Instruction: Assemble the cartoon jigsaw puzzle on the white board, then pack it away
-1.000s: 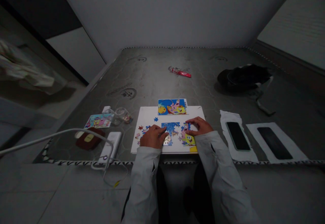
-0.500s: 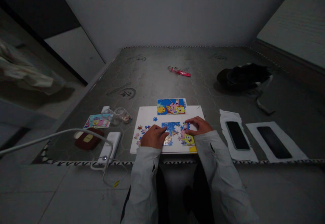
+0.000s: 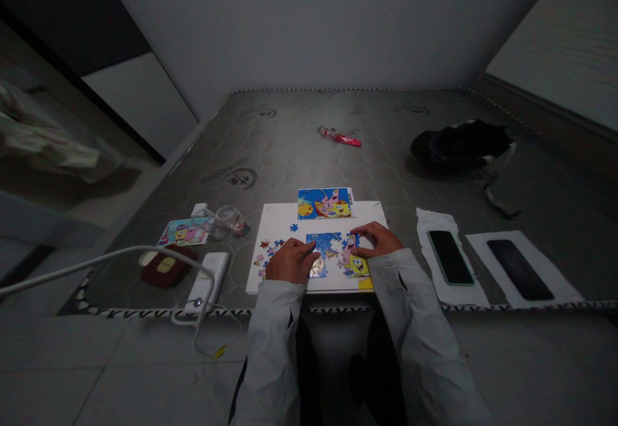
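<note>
Now, left hand (image 3: 290, 260) with fingers bunched on the jigsaw puzzle (image 3: 323, 246), right hand (image 3: 379, 239) with fingers spread on its edge.

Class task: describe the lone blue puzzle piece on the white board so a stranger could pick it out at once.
Find the white board near the front edge of the grey patterned surface. Below the cartoon picture card at the board's far edge lies a small blue jigsaw piece. Unlike the loose pieces gathered by the left hand, it sits alone on bare white.
</note>
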`<control>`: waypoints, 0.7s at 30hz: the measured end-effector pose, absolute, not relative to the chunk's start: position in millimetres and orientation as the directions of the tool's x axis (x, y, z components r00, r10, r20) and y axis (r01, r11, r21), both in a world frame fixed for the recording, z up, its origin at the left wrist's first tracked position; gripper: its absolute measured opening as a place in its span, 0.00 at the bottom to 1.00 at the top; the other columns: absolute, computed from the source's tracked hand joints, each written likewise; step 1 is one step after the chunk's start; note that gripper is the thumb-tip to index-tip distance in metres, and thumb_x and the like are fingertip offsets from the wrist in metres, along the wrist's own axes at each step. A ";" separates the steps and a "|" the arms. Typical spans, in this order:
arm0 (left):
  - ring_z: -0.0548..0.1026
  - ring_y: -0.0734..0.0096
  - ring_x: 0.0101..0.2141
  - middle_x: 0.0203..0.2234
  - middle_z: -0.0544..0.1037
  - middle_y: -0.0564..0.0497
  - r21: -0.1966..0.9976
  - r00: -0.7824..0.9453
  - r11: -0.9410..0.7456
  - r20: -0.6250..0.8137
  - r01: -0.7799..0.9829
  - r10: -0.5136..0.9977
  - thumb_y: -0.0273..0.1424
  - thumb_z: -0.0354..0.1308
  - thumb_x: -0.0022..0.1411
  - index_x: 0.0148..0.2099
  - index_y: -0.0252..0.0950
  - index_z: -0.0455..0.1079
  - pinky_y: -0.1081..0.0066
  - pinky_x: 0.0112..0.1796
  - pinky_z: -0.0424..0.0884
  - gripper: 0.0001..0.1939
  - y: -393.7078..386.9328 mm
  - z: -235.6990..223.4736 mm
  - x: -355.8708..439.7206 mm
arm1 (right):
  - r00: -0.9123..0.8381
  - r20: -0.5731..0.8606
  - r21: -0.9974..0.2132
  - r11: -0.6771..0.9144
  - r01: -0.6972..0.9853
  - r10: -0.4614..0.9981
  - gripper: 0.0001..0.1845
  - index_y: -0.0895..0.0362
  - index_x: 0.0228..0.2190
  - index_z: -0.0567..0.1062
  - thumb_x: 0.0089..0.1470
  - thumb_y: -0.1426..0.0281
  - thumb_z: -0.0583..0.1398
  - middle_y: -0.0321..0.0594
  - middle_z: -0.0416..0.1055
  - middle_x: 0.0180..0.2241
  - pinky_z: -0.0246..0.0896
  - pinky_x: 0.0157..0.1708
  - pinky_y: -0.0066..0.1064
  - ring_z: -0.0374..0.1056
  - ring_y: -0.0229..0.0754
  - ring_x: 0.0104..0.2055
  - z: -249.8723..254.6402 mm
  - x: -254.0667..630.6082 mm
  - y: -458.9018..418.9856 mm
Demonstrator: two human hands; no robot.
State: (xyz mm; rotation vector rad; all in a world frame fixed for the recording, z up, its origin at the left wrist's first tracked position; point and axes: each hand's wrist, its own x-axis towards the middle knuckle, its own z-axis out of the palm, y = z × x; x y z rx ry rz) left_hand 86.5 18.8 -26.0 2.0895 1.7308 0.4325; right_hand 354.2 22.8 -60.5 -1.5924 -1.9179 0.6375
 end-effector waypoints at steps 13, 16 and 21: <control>0.76 0.71 0.39 0.40 0.78 0.52 0.500 0.181 -0.161 0.009 0.851 0.983 0.39 0.61 0.60 0.48 0.48 0.77 0.73 0.39 0.70 0.13 18.7 -29.4 88.9 | -0.139 0.123 -0.665 0.185 0.724 0.983 0.25 0.51 0.42 0.78 0.39 0.60 0.71 0.41 0.72 0.39 0.67 0.45 0.39 0.71 0.44 0.41 -61.2 354.1 23.0; 0.76 0.71 0.39 0.40 0.78 0.52 0.503 0.188 -0.163 0.001 0.849 0.982 0.39 0.61 0.60 0.48 0.48 0.77 0.73 0.40 0.70 0.13 18.7 -28.4 88.7 | -0.147 0.127 -0.659 0.194 0.727 0.981 0.25 0.50 0.42 0.78 0.39 0.60 0.71 0.41 0.72 0.39 0.67 0.45 0.38 0.71 0.44 0.41 -60.3 354.3 23.3; 0.76 0.71 0.40 0.40 0.78 0.53 0.502 0.182 -0.149 -0.018 0.852 0.983 0.39 0.61 0.60 0.48 0.48 0.77 0.73 0.39 0.70 0.13 18.8 -27.6 88.1 | -0.150 0.128 -0.674 0.197 0.712 0.980 0.25 0.50 0.42 0.78 0.39 0.59 0.71 0.40 0.72 0.39 0.67 0.45 0.38 0.71 0.43 0.41 -61.5 355.2 23.7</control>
